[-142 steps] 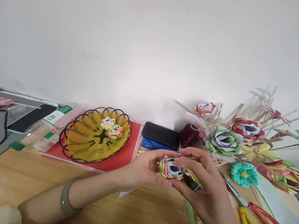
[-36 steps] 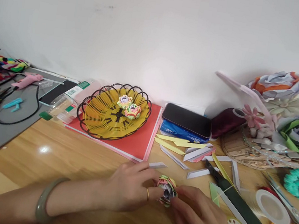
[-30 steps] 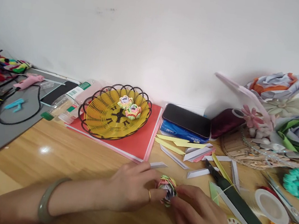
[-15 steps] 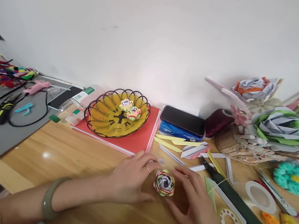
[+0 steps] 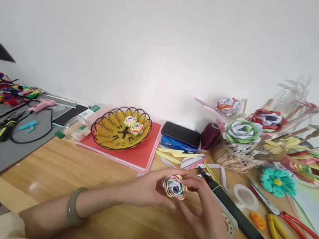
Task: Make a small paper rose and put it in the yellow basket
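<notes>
A paper flower [image 5: 175, 186], its petals edged in pink and green around a pale centre, is to the right of the yellow basket [image 5: 105, 128] and nearer the person, tilted so that its face looks up. The left hand [image 5: 148, 187] curves around the basket-facing side of it, and the right hand [image 5: 206, 205] closes in from the side farther from the basket; the fingers of both are narrowed around the flower, holding it between them (those behind it are partly hidden, so I cannot tell how firmly they press). A green bangle [image 5: 75, 204] circles the left wrist, nearer the person than the basket. Inside the basket two smaller paper flowers [image 5: 133, 125] touch each other, and red paper [image 5: 139, 159] lies beneath it. Just right of the basket, a phone [image 5: 180, 133] rests on a blue packet [image 5: 170, 143], with a dark red spool [image 5: 209, 136] farther along. Paper strips [image 5: 192, 161] lie scattered to the basket's right and a little nearer the person. Well to its right are a long dark green tool [image 5: 240, 217], scissors [image 5: 271, 207] with red handles and a teal flower [image 5: 279, 182]. To the basket's left, a pink glue gun [image 5: 42, 106] lies beyond another phone [image 5: 71, 115].
</notes>
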A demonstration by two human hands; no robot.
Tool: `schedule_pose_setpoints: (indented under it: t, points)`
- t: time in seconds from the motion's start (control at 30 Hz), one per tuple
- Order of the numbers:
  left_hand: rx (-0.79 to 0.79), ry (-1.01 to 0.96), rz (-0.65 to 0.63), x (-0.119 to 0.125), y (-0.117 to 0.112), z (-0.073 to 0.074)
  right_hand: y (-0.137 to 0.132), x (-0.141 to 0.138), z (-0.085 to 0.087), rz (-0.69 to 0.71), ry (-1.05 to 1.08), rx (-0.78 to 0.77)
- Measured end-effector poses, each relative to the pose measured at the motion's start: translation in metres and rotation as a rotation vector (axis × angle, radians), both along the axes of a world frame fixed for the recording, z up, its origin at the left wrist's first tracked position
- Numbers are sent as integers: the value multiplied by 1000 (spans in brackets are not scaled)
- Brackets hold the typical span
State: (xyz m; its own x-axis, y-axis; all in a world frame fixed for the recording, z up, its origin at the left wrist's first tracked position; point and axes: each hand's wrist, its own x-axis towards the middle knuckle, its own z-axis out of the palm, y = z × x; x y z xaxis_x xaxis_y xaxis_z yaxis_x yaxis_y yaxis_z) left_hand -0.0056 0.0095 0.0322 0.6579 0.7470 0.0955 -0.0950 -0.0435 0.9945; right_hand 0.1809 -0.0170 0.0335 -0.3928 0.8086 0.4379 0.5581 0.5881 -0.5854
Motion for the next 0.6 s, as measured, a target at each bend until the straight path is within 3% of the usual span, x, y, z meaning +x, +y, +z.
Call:
schedule_pose_setpoints:
  t: [0.2,0.3,0.43,0.6]
  points:
    - [-19,-68,132,18,4,12,1,18,22,-86,-5,234]
    - [-31,-47,135,23,6,19,5,27,30,-92,-11,358]
    - [-70,-60,129,29,12,26,11,31,35,-100,3,263]
    - [-63,-79,246,36,22,29,23,30,32,-87,45,104]
